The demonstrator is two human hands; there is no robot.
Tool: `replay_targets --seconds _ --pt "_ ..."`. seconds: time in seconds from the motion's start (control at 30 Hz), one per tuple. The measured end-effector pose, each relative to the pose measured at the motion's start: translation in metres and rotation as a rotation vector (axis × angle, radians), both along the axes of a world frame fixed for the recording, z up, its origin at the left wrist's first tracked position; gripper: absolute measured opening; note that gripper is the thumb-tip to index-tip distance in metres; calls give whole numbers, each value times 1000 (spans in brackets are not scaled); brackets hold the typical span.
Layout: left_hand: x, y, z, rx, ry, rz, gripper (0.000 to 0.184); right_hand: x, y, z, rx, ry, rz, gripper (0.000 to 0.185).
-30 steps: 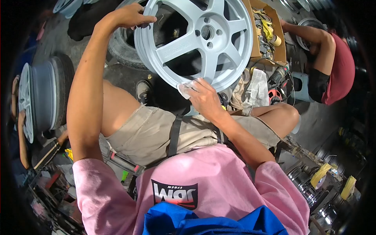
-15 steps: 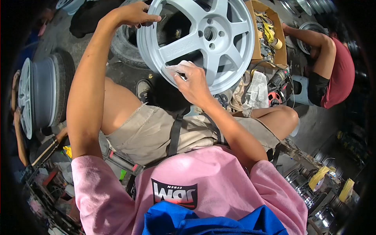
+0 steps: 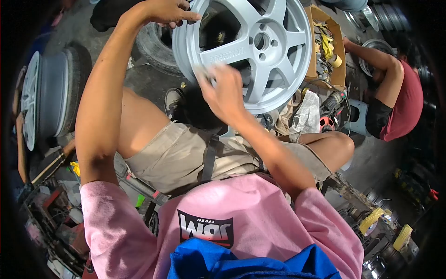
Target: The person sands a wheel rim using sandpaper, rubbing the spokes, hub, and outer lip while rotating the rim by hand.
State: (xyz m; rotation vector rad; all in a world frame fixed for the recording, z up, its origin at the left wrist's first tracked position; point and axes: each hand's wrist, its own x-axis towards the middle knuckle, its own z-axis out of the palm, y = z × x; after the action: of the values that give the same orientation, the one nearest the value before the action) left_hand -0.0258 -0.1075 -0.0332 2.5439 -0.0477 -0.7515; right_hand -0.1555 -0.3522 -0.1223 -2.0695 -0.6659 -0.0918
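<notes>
A pale grey car wheel rim (image 3: 226,52) with broad spokes stands tilted in front of my knees. My left hand (image 3: 176,13) is closed over the rim's upper left edge, its index finger lying along the lip. Low on the rim's left side, my right hand (image 3: 224,88) is closed and blurred by motion. Between its fingers is a small pale folded sheet (image 3: 203,74), perhaps sandpaper, pressed at the outer lip near the lower spoke.
Behind the rim lies a tyre (image 3: 155,49). A cardboard box (image 3: 335,76) of tape rolls and scraps sits to the right, near newspaper (image 3: 306,114) and a power tool (image 3: 332,104). Another person (image 3: 404,93) crouches at right. A wheel (image 3: 46,95) stands at left beside someone's arms.
The rim has shifted slightly right and up in view, along with its surroundings. My right hand has moved a little along the lip and is now blurred. My left hand keeps its hold.
</notes>
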Motion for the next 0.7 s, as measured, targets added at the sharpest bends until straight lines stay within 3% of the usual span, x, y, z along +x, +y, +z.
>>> replay_targets --seconds 0.1,0.2,0.27,0.4,0.47,0.6,0.7 --pt "-3 6 -7 -19 -19 17 54 51 45 20 42 -40 -92 17" --pt "-6 11 -6 -61 -18 41 59 58 49 26 148 128 -148 17" --pt "-9 12 -4 -90 -2 58 61 31 18 11 -42 -41 -6 19" --pt "-18 20 0 -66 10 110 68 -34 -102 -22 -305 -49 276 25" --pt "-19 22 -2 -73 2 123 69 -37 -167 -47 -575 -158 261 31" --pt "-15 15 -1 -93 20 136 69 -21 -183 -25 -585 -81 187 33" --pt "-13 9 -4 -129 -63 126 66 -23 -159 -12 -357 83 -2 35"
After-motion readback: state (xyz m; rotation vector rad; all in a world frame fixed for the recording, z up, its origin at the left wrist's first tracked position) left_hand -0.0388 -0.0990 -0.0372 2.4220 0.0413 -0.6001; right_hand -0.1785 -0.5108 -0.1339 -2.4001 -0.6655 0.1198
